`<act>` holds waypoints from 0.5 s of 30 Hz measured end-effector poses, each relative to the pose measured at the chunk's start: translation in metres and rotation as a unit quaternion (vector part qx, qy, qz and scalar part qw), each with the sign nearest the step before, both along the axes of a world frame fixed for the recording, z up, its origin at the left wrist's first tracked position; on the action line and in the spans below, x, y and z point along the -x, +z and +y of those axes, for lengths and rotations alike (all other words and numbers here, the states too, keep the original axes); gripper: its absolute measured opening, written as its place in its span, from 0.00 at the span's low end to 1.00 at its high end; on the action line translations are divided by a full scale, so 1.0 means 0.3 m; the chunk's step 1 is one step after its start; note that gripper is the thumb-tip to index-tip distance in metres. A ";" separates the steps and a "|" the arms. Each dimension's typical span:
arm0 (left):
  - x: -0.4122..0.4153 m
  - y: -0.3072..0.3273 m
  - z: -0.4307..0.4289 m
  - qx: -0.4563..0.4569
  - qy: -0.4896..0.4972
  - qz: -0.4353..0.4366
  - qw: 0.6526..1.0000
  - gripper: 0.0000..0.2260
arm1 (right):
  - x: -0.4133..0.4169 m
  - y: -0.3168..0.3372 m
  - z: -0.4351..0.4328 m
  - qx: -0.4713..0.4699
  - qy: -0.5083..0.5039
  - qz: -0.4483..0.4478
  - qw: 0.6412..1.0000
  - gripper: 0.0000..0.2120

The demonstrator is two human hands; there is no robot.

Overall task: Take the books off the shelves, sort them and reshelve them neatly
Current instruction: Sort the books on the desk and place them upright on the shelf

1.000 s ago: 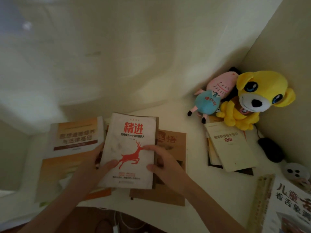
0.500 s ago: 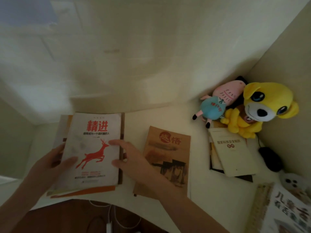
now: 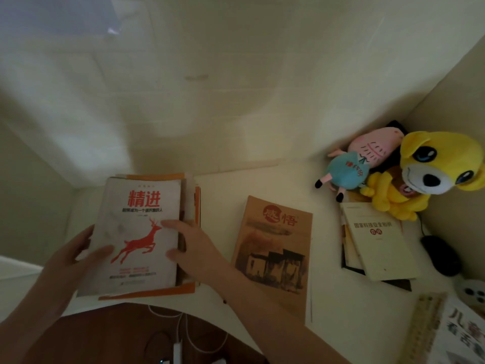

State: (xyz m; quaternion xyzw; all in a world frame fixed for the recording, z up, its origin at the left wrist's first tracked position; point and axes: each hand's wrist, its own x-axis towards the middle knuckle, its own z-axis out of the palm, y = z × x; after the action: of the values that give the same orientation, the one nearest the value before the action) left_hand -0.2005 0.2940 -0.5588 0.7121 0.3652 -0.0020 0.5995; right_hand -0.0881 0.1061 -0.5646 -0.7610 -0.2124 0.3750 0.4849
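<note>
A person's two bare hands are squaring a white paperback with a red deer on its cover on top of a stack of orange-edged books, which is lying at the near left of a pale table. The left grip is clasping the paperback's left edge, with the thumb lying across the cover and the fingers running along the side. The right grip is staying wide. Its forefinger and thumb are touching the cover's right edge, and the other fingers are lying straight against the side of the stack.

A brown paperback is lying flat just to the right of that hand, apart from the stack. Farther right, a cream booklet is topping a small untidy pile. A yellow plush dog and a pink-and-blue plush doll are leaning together in the far corner. A black computer mouse is sitting beside the pile, and a children's picture book is poking in at the lower right. A white cable is dangling below the table's edge.
</note>
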 end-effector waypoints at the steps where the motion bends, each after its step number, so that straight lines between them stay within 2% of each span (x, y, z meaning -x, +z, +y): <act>1: -0.004 0.004 -0.016 0.020 -0.002 -0.012 1.000 0.18 | -0.002 -0.004 -0.008 -0.005 -0.003 -0.001 1.000 0.25; 4: -0.020 0.000 -0.041 0.036 -0.023 -0.037 0.998 0.19 | -0.004 -0.014 -0.012 -0.010 -0.014 -0.020 1.000 0.24; 9: -0.033 -0.020 -0.040 -0.033 -0.005 -0.007 0.999 0.14 | -0.004 -0.035 -0.003 -0.010 -0.028 -0.044 0.999 0.21; 13: -0.033 -0.027 -0.046 -0.109 -0.017 0.014 0.994 0.24 | -0.008 -0.051 0.004 -0.004 -0.032 -0.048 0.998 0.22; 15: -0.020 -0.077 -0.007 -0.180 -0.016 0.041 0.983 0.32 | -0.002 -0.058 0.009 -0.005 -0.030 -0.063 0.998 0.21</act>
State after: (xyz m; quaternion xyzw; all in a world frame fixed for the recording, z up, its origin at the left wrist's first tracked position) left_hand -0.1945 0.2919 -0.5819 0.8135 0.3727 0.0252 0.4458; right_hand -0.0875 0.1088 -0.5821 -0.7865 -0.2212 0.3105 0.4860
